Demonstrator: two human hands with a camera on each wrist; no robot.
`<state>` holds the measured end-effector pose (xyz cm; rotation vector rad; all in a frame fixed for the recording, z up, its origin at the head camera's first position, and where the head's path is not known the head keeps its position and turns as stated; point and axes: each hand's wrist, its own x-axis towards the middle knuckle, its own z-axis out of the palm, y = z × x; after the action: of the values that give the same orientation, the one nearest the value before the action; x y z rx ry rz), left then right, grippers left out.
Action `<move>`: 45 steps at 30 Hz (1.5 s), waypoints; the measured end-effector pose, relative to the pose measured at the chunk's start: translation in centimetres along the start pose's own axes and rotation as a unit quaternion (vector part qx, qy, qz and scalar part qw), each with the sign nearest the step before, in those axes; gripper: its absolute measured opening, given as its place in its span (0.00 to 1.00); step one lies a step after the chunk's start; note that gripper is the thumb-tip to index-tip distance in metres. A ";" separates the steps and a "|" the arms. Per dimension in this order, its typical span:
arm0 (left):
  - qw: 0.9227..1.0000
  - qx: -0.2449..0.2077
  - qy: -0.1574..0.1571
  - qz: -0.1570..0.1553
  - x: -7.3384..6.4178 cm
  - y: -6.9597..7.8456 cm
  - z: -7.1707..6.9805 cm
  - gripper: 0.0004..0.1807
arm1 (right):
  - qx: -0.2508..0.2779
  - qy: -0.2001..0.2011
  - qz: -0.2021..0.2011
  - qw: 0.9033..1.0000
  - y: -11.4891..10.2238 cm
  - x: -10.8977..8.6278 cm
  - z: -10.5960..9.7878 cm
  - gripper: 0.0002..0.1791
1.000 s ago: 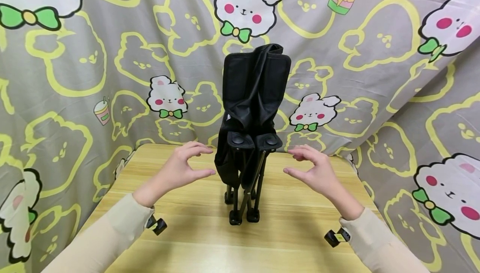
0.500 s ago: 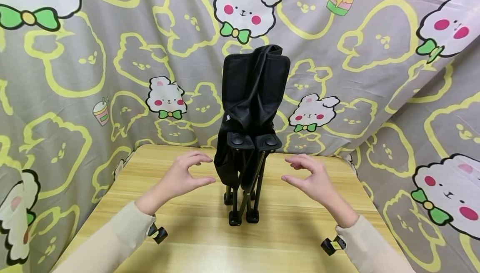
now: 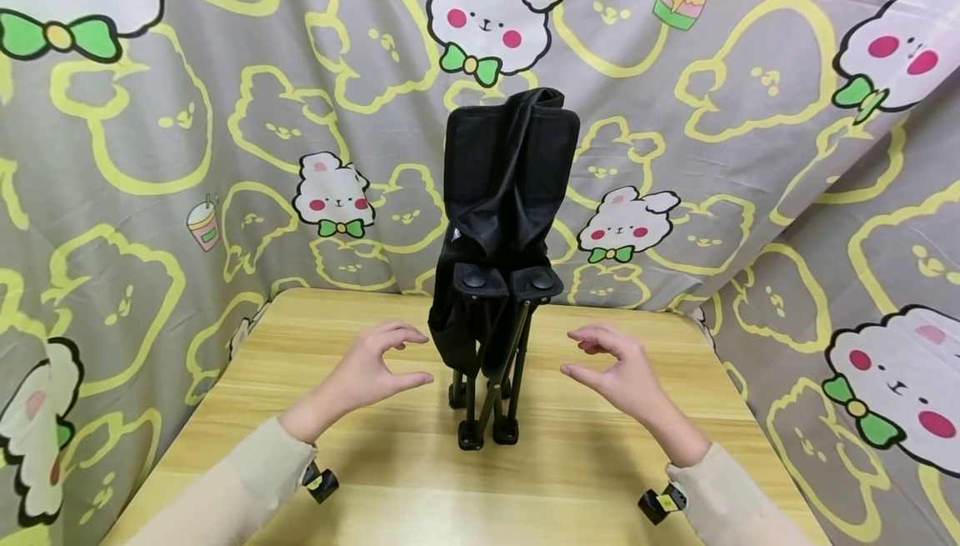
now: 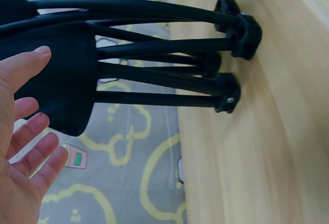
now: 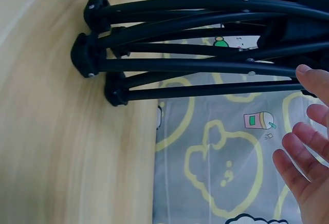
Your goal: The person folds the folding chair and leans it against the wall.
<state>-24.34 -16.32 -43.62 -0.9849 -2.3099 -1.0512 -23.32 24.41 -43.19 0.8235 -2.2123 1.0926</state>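
Two-sided straddle of folded black chair [image 3: 498,246]: stands with long axis vertical on tabletop [image 3: 450,500], between left hand [image 3: 365,369] (looks nearer) and right hand [image 3: 633,375], thumb and fingers apart on each, holding nothing.

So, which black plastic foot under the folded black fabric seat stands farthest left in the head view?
The rear-left black plastic foot: it sits behind the front-left foot, and the other visible feet lie farther right.
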 end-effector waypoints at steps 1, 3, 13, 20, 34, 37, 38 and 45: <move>1.000 -0.001 -0.004 -0.003 -0.1 0.0 0.2 0.25 | 0.000 -0.001 0.003 1.000 0.1 -0.1 0.1 0.26; 1.000 -0.004 -0.013 -0.011 -0.4 -0.1 0.5 0.24 | 0.000 -0.004 0.010 1.000 0.2 -0.5 0.2 0.25; 0.997 -0.021 -0.049 -0.049 -1.5 -0.7 2.0 0.23 | 0.006 -0.012 0.031 0.999 1.0 -1.8 1.2 0.24; 0.996 -0.019 -0.061 -0.063 -2.0 -0.7 2.6 0.23 | 0.005 -0.022 0.044 0.999 1.4 -2.5 1.7 0.23; 0.991 -0.021 -0.097 -0.084 -3.0 -1.6 4.2 0.23 | 0.013 -0.037 0.062 0.997 1.9 -3.6 2.8 0.22; 0.990 -0.021 -0.103 -0.090 -3.2 -1.7 4.5 0.23 | 0.016 -0.039 0.064 0.997 2.1 -3.8 3.1 0.22; 0.990 -0.021 -0.106 -0.091 -3.2 -1.8 4.6 0.23 | 0.017 -0.040 0.065 0.997 2.2 -3.9 3.2 0.22; 0.986 -0.019 -0.125 -0.111 -3.7 -2.0 5.3 0.24 | 0.027 -0.050 0.080 0.995 2.6 -4.5 3.8 0.22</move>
<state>-23.77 -14.74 -50.10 -0.9359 -2.6639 -1.1161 -22.88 23.83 -49.58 0.7497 -2.3745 1.2160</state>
